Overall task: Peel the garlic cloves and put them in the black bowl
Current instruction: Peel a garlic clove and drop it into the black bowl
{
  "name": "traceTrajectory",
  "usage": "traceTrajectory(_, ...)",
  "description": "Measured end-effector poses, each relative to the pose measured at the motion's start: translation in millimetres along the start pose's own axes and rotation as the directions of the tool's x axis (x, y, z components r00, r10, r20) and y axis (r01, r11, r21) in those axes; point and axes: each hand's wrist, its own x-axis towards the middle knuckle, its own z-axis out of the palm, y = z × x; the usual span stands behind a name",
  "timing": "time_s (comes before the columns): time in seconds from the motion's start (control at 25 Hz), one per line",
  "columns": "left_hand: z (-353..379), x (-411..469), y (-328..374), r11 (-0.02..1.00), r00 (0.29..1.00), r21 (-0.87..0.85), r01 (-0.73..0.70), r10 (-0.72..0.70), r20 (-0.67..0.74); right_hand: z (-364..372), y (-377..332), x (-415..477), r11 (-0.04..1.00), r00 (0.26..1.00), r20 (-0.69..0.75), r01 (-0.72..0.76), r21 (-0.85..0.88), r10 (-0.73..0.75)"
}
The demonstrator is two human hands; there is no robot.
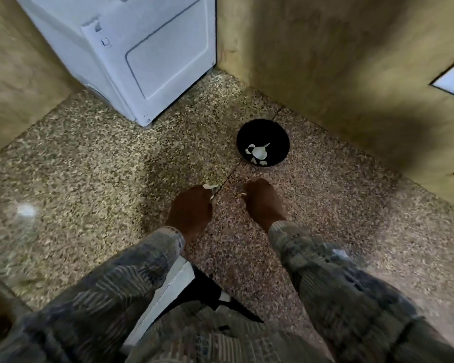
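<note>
Progress: partway, black bowl [273,132] holds a few pale pieces [258,153] (cloves or skins, can't tell). Near it, left hand [190,209] pinches a garlic bit [210,188]; right hand [262,203] curled, grip unclear.

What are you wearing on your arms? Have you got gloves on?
No gloves: the left hand and the right hand are bare. Both arms are in long sleeves, the left sleeve and the right sleeve. The cloth is grey-green with a busy pattern of thin stripes and small checks. Each sleeve ends at the wrist. The picture is too blurred to show any rings.
</note>
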Motion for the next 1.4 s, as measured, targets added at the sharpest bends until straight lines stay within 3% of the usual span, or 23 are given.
traceTrajectory(0.2, 5, 23, -6, 0.997, 0.997, -0.049, 0.067, -0.065, 0.038, 12, -3, -9, 1.0, 0.999, -0.04, -0.027, -0.015, 0.026)
traceTrajectory(0.32, 8, 28, -15, 0.989, 0.998, -0.135, 0.062, -0.058, 0.029, -5, -18, -7, 0.982, 0.988, -0.116, -0.083, 0.168, 0.104)
traceTrajectory(0.48, 10, 38, -19, 0.998, 0.998, -0.056, 0.032, -0.029, 0.056, -49, -39, 19, 0.935, 0.918, -0.345, -0.07, 0.346, 0.196)
traceTrajectory(0.6, 14, 39, -18, 0.999, 0.998, -0.051, 0.009, -0.006, 0.064, -68, -37, 26, 0.919, 0.908, -0.339, -0.109, 0.38, 0.247)
traceTrajectory(0.68, 19, 34, -18, 0.998, 0.998, -0.053, -0.016, 0.019, 0.064, -66, -35, 11, 0.897, 0.907, -0.354, -0.053, 0.439, 0.227)
traceTrajectory(0.76, 25, 28, -16, 0.994, 0.998, -0.105, -0.037, 0.042, 0.04, -50, -29, -11, 0.87, 0.917, -0.32, -0.055, 0.49, 0.239)
traceTrajectory(0.92, 29, 14, 2, 0.952, 0.989, -0.291, -0.092, 0.122, 0.086, -8, -20, -55, 0.837, 0.969, 0.023, -0.226, 0.499, 0.247)
traceTrajectory(1.0, 36, 11, 9, 0.935, 0.975, -0.325, -0.143, 0.19, 0.118, 5, -18, -65, 0.864, 0.982, 0.049, -0.186, 0.468, 0.184)
traceTrajectory(1.08, 43, 9, 16, 0.917, 0.976, -0.395, -0.063, 0.139, 0.168, 7, -17, -68, 0.88, 0.983, 0.042, -0.179, 0.44, 0.179)
traceTrajectory(1.12, 45, 10, 21, 0.867, 0.975, -0.491, 0.085, 0.03, 0.221, 6, -17, -68, 0.848, 0.974, 0.074, -0.221, 0.481, 0.212)
traceTrajectory(1.16, 43, 12, 28, 0.726, 0.946, -0.627, 0.284, -0.105, 0.308, 4, -17, -67, 0.782, 0.96, 0.126, -0.278, 0.558, 0.251)
traceTrajectory(1.24, 41, 14, 41, 0.305, 0.837, -0.78, 0.546, -0.241, 0.491, -1, -22, -68, 0.544, 0.917, 0.228, -0.38, 0.748, 0.327)
traceTrajectory(1.28, 41, 16, 43, 0.189, 0.814, -0.798, 0.572, -0.249, 0.524, -2, -25, -68, 0.393, 0.89, 0.265, -0.409, 0.823, 0.371)
traceTrajectory(1.36, 41, 18, 41, 0.144, 0.828, -0.821, 0.552, -0.212, 0.519, -2, -28, -66, 0.141, 0.837, 0.322, -0.419, 0.897, 0.442)
traceTrajectory(1.4, 41, 18, 37, 0.191, 0.858, -0.838, 0.511, -0.177, 0.483, 0, -26, -65, 0.091, 0.824, 0.332, -0.416, 0.905, 0.46)
